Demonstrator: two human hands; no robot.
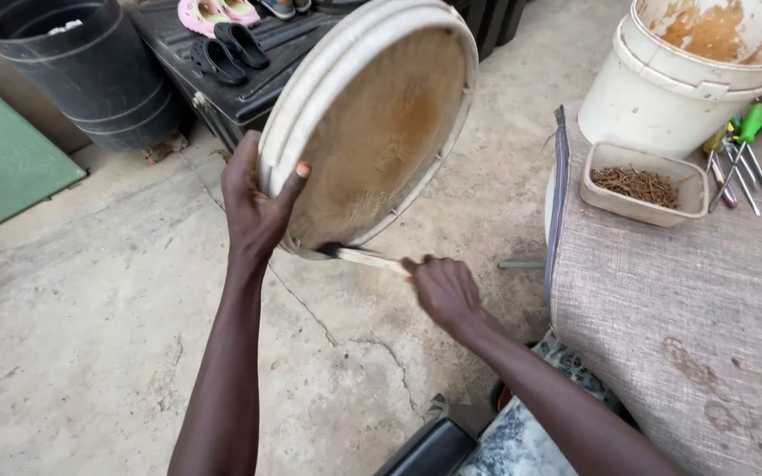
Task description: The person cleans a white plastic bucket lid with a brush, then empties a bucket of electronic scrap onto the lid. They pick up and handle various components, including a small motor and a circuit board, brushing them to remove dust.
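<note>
My left hand grips the lower left rim of a round white bucket lid, held up tilted with its brown-stained inner face toward me. My right hand is closed on the pale wooden handle of a small brush. The brush's dark tip touches the lid's lower rim. Both arms reach out over a cracked concrete floor.
To the right, a cloth-covered table holds a shallow tray of rusty nails, several screwdrivers and stacked stained white buckets. A black bin, sandals on a dark trunk and a green board lie beyond.
</note>
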